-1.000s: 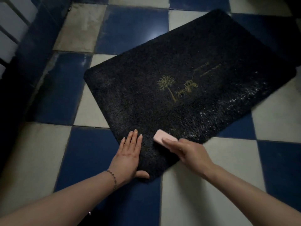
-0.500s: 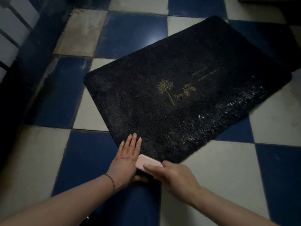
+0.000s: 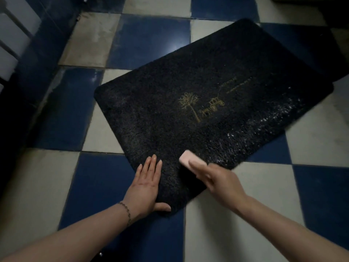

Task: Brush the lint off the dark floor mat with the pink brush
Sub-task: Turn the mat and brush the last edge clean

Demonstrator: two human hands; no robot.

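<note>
A dark floor mat [image 3: 188, 91] with a gold tree and carriage print lies askew on the checkered tiles. White lint [image 3: 264, 123] speckles its right-hand strip near the lower edge. My left hand [image 3: 145, 186] presses flat on the mat's near corner, fingers straight and thumb out along the edge. My right hand [image 3: 219, 180] grips the pink brush [image 3: 190, 159], which sits on the mat just right of my left hand; the hand is motion-blurred.
Blue and pale floor tiles [image 3: 245, 186] surround the mat. A dark blue wall base [image 3: 28, 82] with pale rails runs along the left. A second dark mat edge [image 3: 321, 44] shows at the upper right.
My right hand swept the brush toward me to the mat's near corner, then moved it back up onto the mat. My left hand stayed flat on the corner.
</note>
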